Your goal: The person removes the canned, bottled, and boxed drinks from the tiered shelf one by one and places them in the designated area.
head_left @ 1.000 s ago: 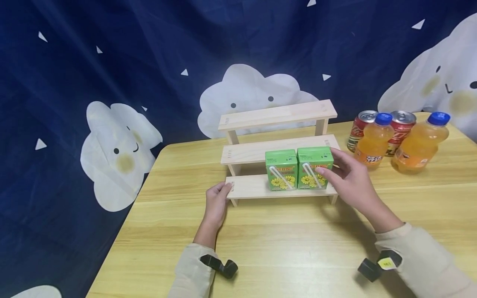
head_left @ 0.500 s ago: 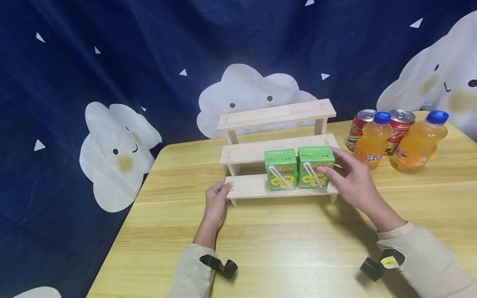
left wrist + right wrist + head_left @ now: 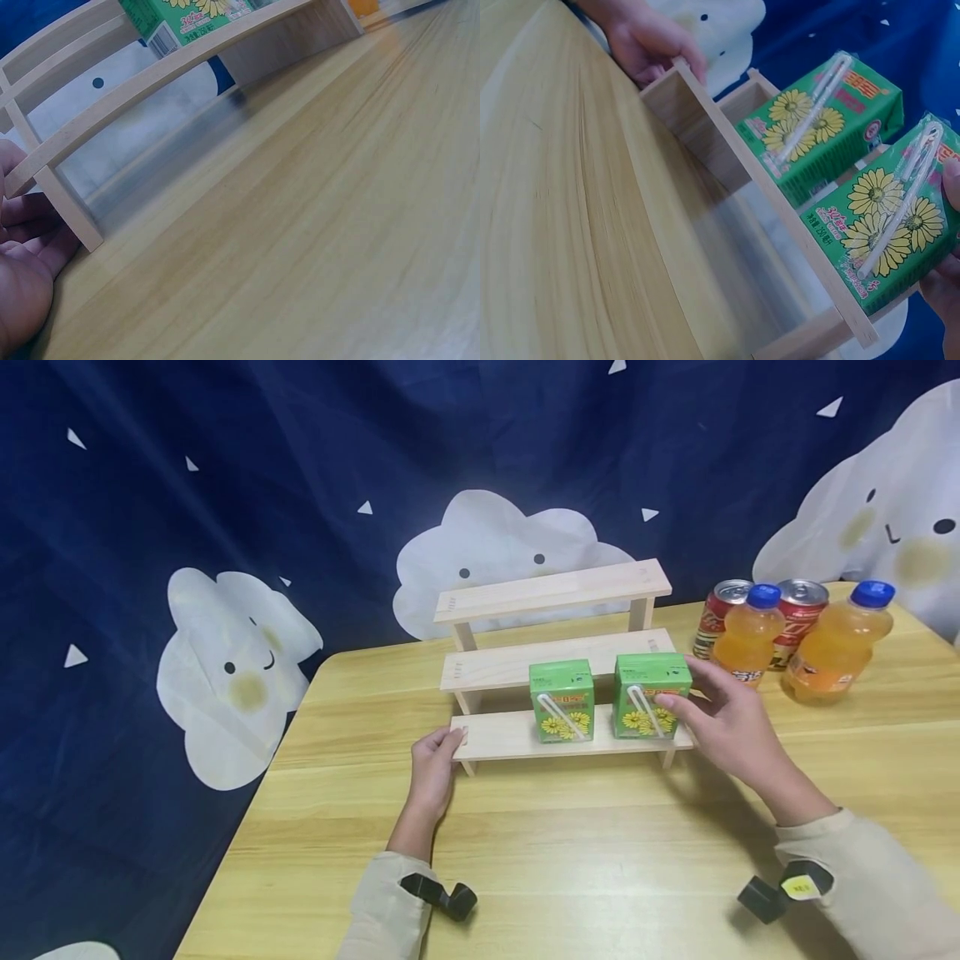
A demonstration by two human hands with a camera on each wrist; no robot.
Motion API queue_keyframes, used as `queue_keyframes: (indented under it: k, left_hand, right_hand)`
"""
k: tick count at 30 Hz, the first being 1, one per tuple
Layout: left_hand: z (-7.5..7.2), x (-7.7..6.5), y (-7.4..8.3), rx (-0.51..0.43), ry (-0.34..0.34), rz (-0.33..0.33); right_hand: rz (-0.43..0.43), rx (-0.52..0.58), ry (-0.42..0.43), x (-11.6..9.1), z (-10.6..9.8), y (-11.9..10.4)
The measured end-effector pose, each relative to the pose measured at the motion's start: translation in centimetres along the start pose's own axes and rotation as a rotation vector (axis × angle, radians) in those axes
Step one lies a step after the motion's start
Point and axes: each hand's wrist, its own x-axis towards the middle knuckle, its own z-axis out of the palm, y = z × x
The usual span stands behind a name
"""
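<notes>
A three-step wooden rack (image 3: 495,737) stands on the table. Two green drink cartons with yellow flowers and straws are upright on its lowest step. My right hand (image 3: 723,718) grips the right carton (image 3: 651,697), thumb on its front and fingers behind its right side. The left carton (image 3: 562,702) stands apart from it, with a gap between them. At the left end of the lowest step, my left hand (image 3: 435,770) holds the board, thumb on top; in the left wrist view its fingers (image 3: 37,232) lie by the rack's leg (image 3: 69,210).
Right of the rack stand two orange drink bottles (image 3: 840,647) with blue caps and two red cans (image 3: 801,610), partly behind the bottles. A dark blue cloth (image 3: 315,460) with cloud prints hangs behind the wooden table (image 3: 555,852).
My right hand has slid the right carton to the right along the lowest step, away from the left carton. My left hand keeps its hold on the rack.
</notes>
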Motion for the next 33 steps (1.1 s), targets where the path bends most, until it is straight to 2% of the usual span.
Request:
queue_keyframes:
  k: [6, 9, 20, 27, 33]
  left_hand:
    - [0.0, 0.1, -0.1, -0.013, 0.011, 0.006]
    - [0.0, 0.0, -0.1, -0.017, 0.010, 0.006]
    - [-0.2, 0.0, -0.2, 0.008, 0.000, 0.009]
    - [-0.1, 0.1, -0.3, -0.008, -0.002, 0.007]
    - [-0.1, 0.1, -0.3, -0.008, -0.003, 0.010]
  right_hand:
    - [0.054, -0.064, 0.015, -0.2, -1.2, 0.3]
    - [0.043, -0.082, 0.037, -0.3, -1.9, 0.7]
    - [0.064, -0.056, 0.090, -0.3, -4.4, 2.5]
    - [0.037, -0.041, 0.134, -0.1, -7.0, 4.1]
    - [0.078, -0.064, 0.156, -0.1, -9.4, 6.0]
